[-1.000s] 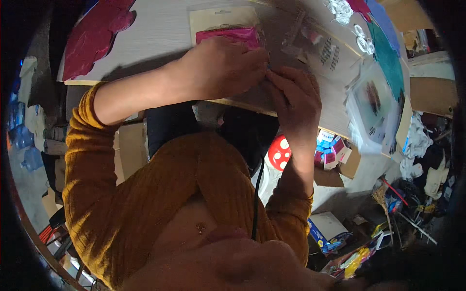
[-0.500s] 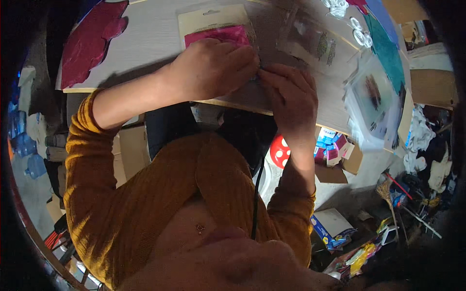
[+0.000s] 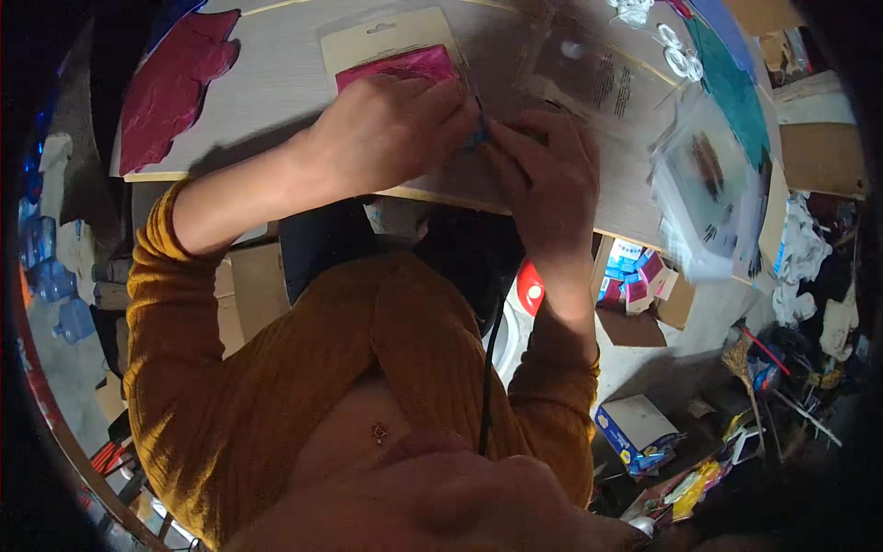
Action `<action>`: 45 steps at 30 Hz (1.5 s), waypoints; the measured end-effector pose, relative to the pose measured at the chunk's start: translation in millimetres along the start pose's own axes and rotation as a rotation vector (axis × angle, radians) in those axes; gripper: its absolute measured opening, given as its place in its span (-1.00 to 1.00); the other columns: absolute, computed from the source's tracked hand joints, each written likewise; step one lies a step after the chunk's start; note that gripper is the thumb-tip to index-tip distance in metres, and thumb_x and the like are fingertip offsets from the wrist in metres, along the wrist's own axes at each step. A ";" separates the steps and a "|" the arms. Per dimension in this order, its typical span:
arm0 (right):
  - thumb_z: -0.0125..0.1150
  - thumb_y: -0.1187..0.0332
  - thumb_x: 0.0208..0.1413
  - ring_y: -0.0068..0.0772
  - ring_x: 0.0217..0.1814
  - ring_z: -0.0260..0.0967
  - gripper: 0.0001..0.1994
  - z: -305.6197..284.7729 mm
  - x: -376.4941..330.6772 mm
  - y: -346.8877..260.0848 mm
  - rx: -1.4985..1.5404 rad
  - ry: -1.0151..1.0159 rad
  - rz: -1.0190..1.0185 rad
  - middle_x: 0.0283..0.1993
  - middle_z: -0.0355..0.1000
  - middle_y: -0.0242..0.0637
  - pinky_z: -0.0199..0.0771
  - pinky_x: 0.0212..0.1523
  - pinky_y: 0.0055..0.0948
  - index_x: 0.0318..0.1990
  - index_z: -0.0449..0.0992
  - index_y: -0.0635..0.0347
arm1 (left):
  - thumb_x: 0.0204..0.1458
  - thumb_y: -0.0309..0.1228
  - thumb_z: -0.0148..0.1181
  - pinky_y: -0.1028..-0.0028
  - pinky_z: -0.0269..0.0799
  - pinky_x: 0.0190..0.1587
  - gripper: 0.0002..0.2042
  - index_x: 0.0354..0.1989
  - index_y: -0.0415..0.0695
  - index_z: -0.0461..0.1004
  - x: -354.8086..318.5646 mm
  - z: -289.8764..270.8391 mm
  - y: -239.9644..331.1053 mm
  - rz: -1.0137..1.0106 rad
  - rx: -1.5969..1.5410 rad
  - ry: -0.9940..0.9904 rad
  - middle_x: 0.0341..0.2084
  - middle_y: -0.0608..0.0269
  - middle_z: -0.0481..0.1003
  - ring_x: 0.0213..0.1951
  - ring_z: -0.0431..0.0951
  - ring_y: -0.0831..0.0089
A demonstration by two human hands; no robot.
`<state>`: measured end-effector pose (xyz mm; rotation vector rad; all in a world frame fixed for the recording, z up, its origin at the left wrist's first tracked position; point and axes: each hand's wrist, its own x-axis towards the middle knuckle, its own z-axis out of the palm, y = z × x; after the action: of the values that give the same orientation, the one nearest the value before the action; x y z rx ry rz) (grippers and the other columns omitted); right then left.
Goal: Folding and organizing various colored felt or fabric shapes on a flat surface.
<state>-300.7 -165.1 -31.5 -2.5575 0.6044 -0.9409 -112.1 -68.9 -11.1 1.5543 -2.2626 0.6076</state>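
Both hands meet over the table's near edge. My left hand (image 3: 395,133) has its fingers closed and curled down, their tips mostly hidden under the knuckles. Opposite it, my right hand (image 3: 552,166) pinches with thumb and fingers. A small blue piece (image 3: 475,135) shows between the fingertips, too small and dark to name. Just behind my left hand lies a cream card (image 3: 386,35) with a hang hole, and a folded magenta cloth (image 3: 414,63) lies against it, partly covered by that hand.
Dark red cloth (image 3: 179,87) lies on the table's left. At the right are a clear printed bag (image 3: 579,78), white cord bundles (image 3: 679,57), a stack of clear bags (image 3: 704,184) and green cloth (image 3: 736,101). A carton (image 3: 676,299) of small packs stands below the right edge.
The hands have shifted slightly left and a little apart, and the blue piece between them shows more. The card with the magenta cloth also sits slightly further left in view.
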 end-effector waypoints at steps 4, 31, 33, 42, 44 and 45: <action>0.42 0.38 -0.10 -0.22 -0.08 0.42 -0.74 5.1 -3.0 3.3 -0.014 0.057 -0.043 -0.19 0.46 -0.30 0.35 -0.01 -0.25 -0.17 0.68 0.06 | -0.08 -0.39 0.16 0.40 0.50 -0.48 -0.84 -0.31 -0.11 0.44 -1.1 3.2 -8.1 0.033 -0.007 0.017 -0.42 0.30 0.38 -0.39 0.56 0.41; 0.34 0.55 0.02 -0.52 -0.28 0.46 -0.40 -10.8 10.9 -30.4 0.689 -0.164 0.582 -0.25 0.49 -0.32 0.49 -0.23 -0.50 0.27 0.34 0.21 | -0.06 -0.36 0.32 0.39 0.46 -0.30 -0.71 -0.12 -0.07 0.55 -32.6 -28.2 -5.2 0.055 -0.024 0.101 -0.19 0.33 0.48 -0.17 0.54 0.40; 0.30 0.58 0.04 -0.57 -0.29 0.45 -0.42 -11.6 8.4 -31.9 0.772 -0.156 0.609 -0.26 0.50 -0.33 0.49 -0.26 -0.54 0.27 0.34 0.24 | -0.07 -0.44 0.35 0.41 0.52 -0.18 -0.60 0.01 -0.12 0.51 -44.5 -39.1 -2.6 -0.131 -0.124 0.247 -0.09 0.27 0.49 -0.05 0.54 0.38; 0.14 0.72 0.06 -0.68 -0.39 0.31 -0.44 1.2 -9.4 -54.3 0.988 0.122 0.609 -0.31 0.44 -0.42 0.38 -0.33 -0.63 0.28 0.30 0.35 | 0.11 -0.65 0.19 0.40 0.50 0.10 -0.42 0.33 -0.28 0.19 -80.3 -36.2 68.4 -1.000 -1.423 0.935 0.02 0.12 0.51 0.04 0.52 0.38; 0.14 0.73 0.05 -0.68 -0.40 0.28 -0.42 5.8 -14.3 -61.3 0.990 0.156 0.616 -0.31 0.42 -0.43 0.35 -0.36 -0.64 0.29 0.29 0.36 | 0.16 -0.66 0.14 0.43 0.51 0.06 -0.48 0.31 -0.29 0.22 -95.2 -40.4 61.4 -0.972 -1.556 0.720 0.01 0.12 0.53 0.00 0.54 0.42; 0.14 0.73 0.05 -0.68 -0.40 0.28 -0.42 7.0 -17.4 -63.8 0.992 0.145 0.597 -0.31 0.42 -0.43 0.35 -0.36 -0.64 0.29 0.29 0.36 | 0.18 -0.66 0.11 0.45 0.52 0.04 -0.51 0.31 -0.30 0.23 -100.1 -42.2 59.2 -0.952 -1.617 0.609 0.00 0.12 0.53 -0.02 0.55 0.44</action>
<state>-290.8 -101.0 -16.5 -1.3385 0.6562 -0.8857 -131.2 51.2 -33.8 0.9890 -0.7026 -0.7654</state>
